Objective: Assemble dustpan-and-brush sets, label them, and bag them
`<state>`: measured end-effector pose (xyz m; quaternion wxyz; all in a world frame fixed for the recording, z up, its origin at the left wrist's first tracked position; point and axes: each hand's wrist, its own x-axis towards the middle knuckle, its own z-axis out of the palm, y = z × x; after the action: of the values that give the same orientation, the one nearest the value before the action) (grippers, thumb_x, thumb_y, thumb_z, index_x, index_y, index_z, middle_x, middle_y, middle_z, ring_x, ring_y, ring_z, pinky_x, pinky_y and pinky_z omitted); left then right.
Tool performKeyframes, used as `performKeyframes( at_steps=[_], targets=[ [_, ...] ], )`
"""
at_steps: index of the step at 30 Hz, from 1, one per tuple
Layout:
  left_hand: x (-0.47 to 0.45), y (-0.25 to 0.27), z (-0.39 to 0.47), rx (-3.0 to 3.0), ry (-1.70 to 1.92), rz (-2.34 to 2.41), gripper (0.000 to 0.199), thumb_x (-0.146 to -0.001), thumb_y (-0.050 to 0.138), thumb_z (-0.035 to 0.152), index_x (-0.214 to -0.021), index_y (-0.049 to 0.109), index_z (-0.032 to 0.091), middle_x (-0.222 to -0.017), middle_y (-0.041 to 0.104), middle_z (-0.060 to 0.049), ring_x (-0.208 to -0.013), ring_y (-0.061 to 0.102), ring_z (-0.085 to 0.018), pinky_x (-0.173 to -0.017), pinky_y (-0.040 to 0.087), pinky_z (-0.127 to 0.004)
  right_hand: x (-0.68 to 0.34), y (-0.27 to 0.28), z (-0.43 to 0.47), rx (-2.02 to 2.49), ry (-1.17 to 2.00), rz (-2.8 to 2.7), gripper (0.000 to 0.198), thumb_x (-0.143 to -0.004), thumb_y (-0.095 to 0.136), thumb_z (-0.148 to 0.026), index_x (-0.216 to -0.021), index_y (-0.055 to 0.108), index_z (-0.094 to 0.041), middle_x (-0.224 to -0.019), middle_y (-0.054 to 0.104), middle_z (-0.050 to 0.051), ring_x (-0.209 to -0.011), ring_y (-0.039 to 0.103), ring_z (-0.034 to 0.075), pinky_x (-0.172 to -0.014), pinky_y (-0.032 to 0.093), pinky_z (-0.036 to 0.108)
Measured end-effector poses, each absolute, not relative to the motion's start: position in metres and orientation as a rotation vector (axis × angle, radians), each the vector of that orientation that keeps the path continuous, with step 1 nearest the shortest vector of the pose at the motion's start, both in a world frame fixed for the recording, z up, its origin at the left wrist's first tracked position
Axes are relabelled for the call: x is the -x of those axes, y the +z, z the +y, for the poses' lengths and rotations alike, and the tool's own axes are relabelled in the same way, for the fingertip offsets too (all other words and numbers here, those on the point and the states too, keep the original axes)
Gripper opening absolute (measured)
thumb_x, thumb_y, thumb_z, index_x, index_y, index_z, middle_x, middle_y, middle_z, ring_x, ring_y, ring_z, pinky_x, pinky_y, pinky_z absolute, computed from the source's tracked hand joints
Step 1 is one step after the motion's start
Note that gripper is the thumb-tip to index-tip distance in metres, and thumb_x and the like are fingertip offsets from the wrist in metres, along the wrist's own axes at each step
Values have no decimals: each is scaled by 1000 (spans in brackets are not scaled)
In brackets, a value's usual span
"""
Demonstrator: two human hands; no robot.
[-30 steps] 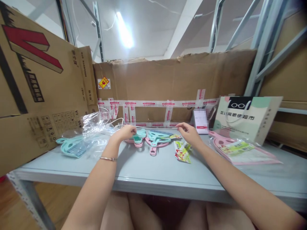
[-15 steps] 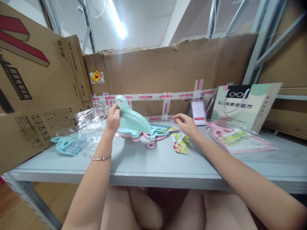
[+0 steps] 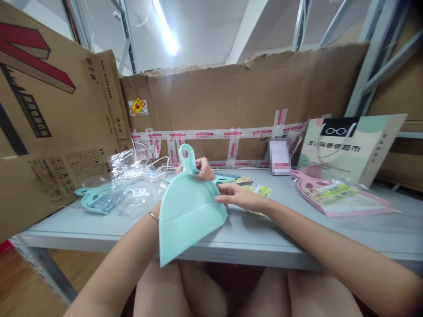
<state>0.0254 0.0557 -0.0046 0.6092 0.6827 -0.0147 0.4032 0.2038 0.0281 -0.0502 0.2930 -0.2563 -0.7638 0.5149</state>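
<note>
Thin bracelet (image 3: 153,215), bare arms, sleeveless

light: bright ceiling strip lamp (image 3: 165,31) overhead | ceiling: white, with a beam | back wall: tall cardboard sheets (image 3: 238,101) patched with printed tape | furniture: grey table (image 3: 257,237), grey metal shelf posts (image 3: 370,57) at right | floor: wood boards (image 3: 23,281) at lower left

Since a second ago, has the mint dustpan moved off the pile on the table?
Yes. The mint dustpan has come up and toward the camera, away from the taped cardboard wall; the left hand grips its handle, the right hand touches its edge.
</note>
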Motion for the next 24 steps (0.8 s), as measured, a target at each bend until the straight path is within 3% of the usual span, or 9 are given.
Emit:
performKeyframes(
  at_steps=[2,5,10,14,18,21,24],
  targets=[
    [-30,-7,56,-1521,912,39,37,-61,63,52,-59,56,16,-45,44,0,-45,41,-10,-50,35,-26,-205,-50,28,725,1414,-1937,34,-69,68,-40,-94,61,-18,-75,60,-1,-63,53,10,-62,44,25],
    [-29,-7,54,-1406,930,219,44,-72,52,57,-80,61,15,-71,63,-7,-69,57,-17,-66,44,-30,-218,-46,30,780,1345,-1713,35,-65,68,-39,-92,60,-19,-75,60,-1,-62,55,12,-58,43,24],
    [-21,-3,43,-1339,927,397,66,-75,38,70,-109,56,16,-96,66,-10,-95,59,-26,-81,46,-36,-243,-40,37,882,1051,-1552,30,-62,62,-38,-86,58,-21,-71,61,0,-60,55,15,-55,43,27],
    [-19,-6,39,-1468,878,586,53,-73,60,52,-116,52,21,-99,66,-7,-91,61,-22,-79,47,-33,-247,-37,37,1006,1032,-1607,33,-61,61,-40,-89,59,-21,-76,64,2,-63,58,18,-55,44,29],
    [-19,-13,44,-1474,796,733,44,-68,71,30,-107,56,20,-95,66,-6,-76,62,-16,-71,49,-30,-247,-40,42,984,1116,-1699,46,-75,42,-59,-87,60,-19,-78,66,7,-70,61,21,-60,47,32],
    [-19,-15,47,-1489,724,728,40,-69,70,30,-106,59,18,-92,66,-6,-73,62,-15,-66,49,-27,-249,-53,60,1096,749,-1682,52,-77,37,-63,-90,58,-18,-86,65,9,-79,61,22,-66,48,34],
    [-18,-15,49,-1494,668,742,42,-69,70,30,-108,59,19,-91,66,-5,-74,63,-15,-65,50,-26,-248,-71,81,1209,279,-1838,53,-70,56,-50,-112,55,-17,-120,56,15,-109,52,28,-86,43,41]
  ],
)
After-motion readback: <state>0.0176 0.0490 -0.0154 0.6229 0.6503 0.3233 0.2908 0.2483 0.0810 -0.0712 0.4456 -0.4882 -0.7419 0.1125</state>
